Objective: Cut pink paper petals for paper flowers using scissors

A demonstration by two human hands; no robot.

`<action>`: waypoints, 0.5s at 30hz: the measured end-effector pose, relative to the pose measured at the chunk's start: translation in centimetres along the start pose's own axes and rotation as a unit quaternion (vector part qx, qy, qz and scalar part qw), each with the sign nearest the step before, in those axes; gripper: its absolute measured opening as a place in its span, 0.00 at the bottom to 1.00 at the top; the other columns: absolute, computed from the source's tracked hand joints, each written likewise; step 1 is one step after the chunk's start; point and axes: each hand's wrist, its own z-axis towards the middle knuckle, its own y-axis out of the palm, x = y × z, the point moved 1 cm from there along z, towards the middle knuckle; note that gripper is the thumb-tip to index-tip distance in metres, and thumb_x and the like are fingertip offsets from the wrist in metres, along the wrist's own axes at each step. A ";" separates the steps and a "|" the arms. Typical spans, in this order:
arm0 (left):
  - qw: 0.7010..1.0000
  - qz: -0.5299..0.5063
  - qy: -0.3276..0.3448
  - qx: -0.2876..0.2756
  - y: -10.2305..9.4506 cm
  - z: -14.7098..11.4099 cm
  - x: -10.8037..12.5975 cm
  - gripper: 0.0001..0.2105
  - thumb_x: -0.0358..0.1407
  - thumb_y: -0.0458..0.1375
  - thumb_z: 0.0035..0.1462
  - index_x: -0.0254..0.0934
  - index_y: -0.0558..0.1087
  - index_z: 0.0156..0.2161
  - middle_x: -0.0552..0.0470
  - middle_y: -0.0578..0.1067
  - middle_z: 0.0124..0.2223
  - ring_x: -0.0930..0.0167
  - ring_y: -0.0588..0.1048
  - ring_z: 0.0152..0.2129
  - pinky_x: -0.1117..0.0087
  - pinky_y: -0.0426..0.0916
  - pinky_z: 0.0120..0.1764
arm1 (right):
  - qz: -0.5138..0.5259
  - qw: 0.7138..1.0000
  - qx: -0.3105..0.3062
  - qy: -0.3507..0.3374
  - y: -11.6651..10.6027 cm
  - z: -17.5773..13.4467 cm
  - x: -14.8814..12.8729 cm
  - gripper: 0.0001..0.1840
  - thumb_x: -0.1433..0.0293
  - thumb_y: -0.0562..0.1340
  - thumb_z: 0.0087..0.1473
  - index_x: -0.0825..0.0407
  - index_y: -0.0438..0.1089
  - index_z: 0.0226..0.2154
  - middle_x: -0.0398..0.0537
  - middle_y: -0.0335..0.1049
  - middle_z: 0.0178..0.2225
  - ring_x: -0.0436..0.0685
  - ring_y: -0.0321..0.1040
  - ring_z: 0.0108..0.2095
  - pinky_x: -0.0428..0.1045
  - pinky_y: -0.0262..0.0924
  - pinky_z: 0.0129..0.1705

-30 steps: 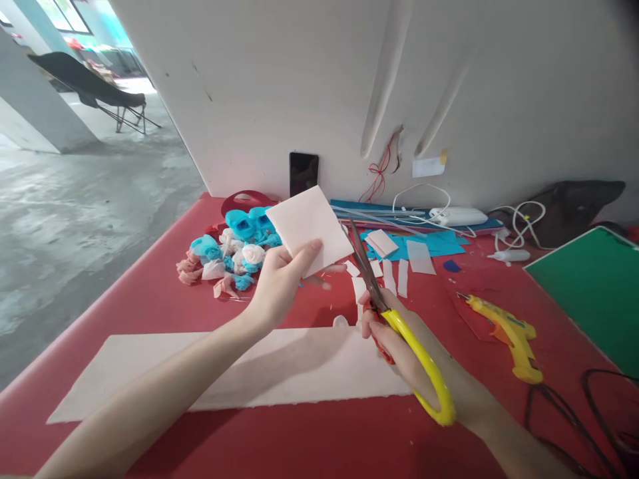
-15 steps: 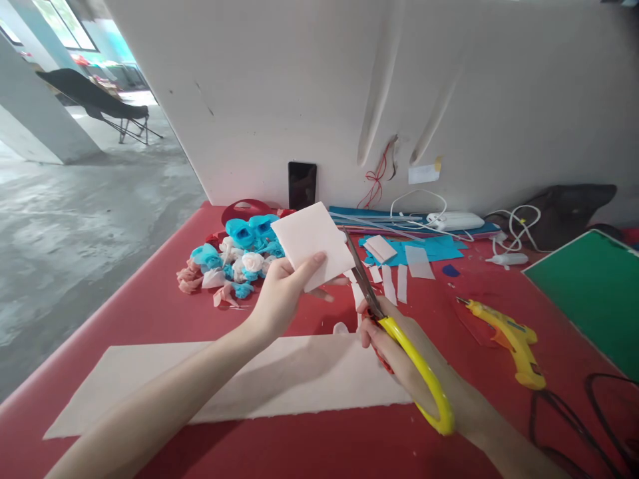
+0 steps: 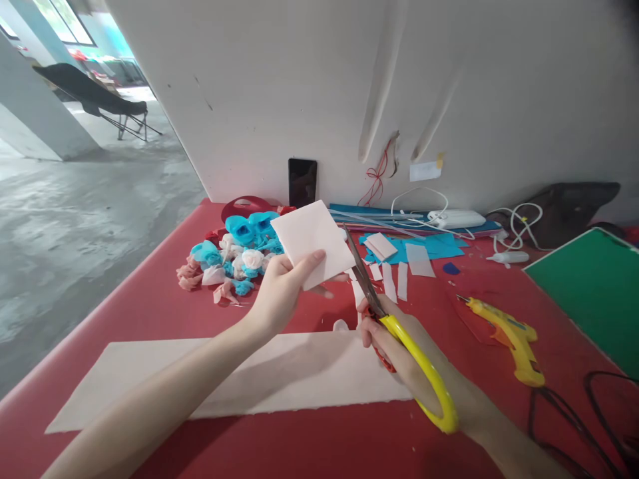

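Observation:
Between thumb and fingers, my left hand (image 3: 287,286) pinches a pale pink folded paper square (image 3: 312,233), held up and tilted above the table. My right hand (image 3: 394,332) grips a pair of scissors (image 3: 367,286) with yellow and red handles. The blades point up and away, at the square's right corner; whether they bite into the paper I cannot tell. Beneath both hands lies a long pale pink paper strip (image 3: 239,386). Cut paper pieces (image 3: 389,283) lie just beyond the scissors.
Blue, white and pink paper flowers (image 3: 239,253) are heaped at the back left. A phone (image 3: 302,181) leans on the white wall. Blue paper (image 3: 444,247) and a white power strip (image 3: 456,218) lie behind. At right are a yellow glue gun (image 3: 509,339) and a green board (image 3: 589,293).
The paper square and scissors hold nearly the same position. The view has tilted very slightly, shifting the background a little upward.

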 end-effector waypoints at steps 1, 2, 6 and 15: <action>1.000 -0.004 0.001 -0.003 0.0 0.0 0.0 0.14 0.37 0.58 0.52 0.28 0.75 0.40 0.41 0.78 0.39 0.62 0.78 0.30 0.74 0.71 0.19 | 0.000 1.000 -0.001 -0.001 0.0 0.1 0.2 0.04 0.68 0.52 0.52 0.49 0.60 0.33 0.42 0.63 0.20 0.51 0.61 0.20 0.46 0.54 0.23; 1.000 -0.008 0.003 -0.006 0.0 0.0 0.0 0.14 0.37 0.58 0.52 0.28 0.75 0.40 0.41 0.78 0.40 0.62 0.78 0.30 0.75 0.71 0.19 | 0.000 1.000 -0.002 -0.003 0.1 0.2 0.3 0.04 0.68 0.52 0.52 0.49 0.60 0.33 0.42 0.63 0.19 0.51 0.61 0.20 0.46 0.54 0.23; 1.000 -0.011 0.003 -0.007 -0.1 -0.1 -0.1 0.14 0.37 0.58 0.52 0.28 0.74 0.41 0.41 0.78 0.40 0.62 0.78 0.30 0.74 0.72 0.19 | 0.002 1.000 -0.010 -0.020 0.1 0.4 0.6 0.05 0.67 0.51 0.54 0.50 0.59 0.31 0.41 0.61 0.17 0.51 0.60 0.19 0.46 0.54 0.23; 1.000 -0.009 0.009 -0.010 -0.2 0.0 -0.2 0.14 0.39 0.58 0.52 0.29 0.75 0.39 0.42 0.78 0.38 0.61 0.78 0.33 0.74 0.72 0.20 | -0.002 0.999 -0.015 -0.038 0.0 -0.2 0.2 0.07 0.64 0.49 0.58 0.50 0.56 0.31 0.38 0.56 0.17 0.48 0.54 0.17 0.44 0.49 0.20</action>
